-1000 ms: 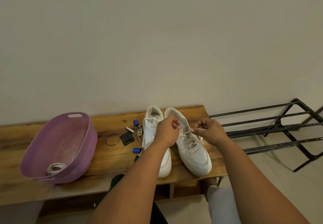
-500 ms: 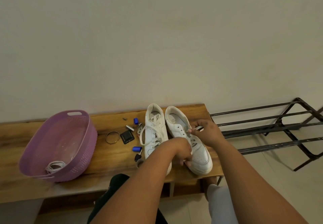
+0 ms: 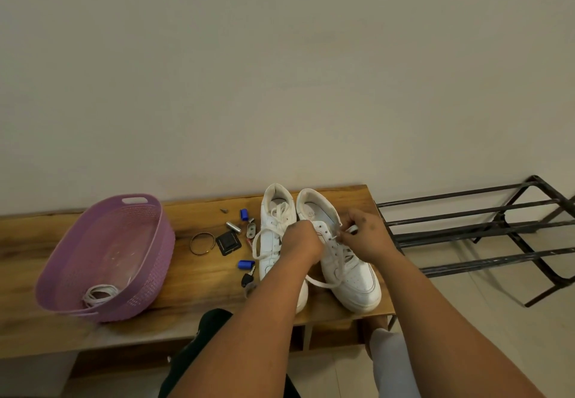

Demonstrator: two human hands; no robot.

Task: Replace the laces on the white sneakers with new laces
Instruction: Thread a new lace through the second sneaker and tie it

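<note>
Right sneaker (image 3: 348,261): unlacing, old lace coming out.
Left hand (image 3: 300,243) steadies tongue, grip unclear; right hand (image 3: 362,236) pinches lace (image 3: 336,268) for eyelet pull.

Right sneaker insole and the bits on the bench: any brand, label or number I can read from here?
Right sneaker insole print: dark mark, too blurred to read.
Blue caps, battery, black square piece: no legible text.
Purple basket: none.

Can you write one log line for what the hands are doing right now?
step: lacing right sneaker | right hand: pinches lace | left hand: on sneaker, grip hidden | spare laces: in basket
</note>
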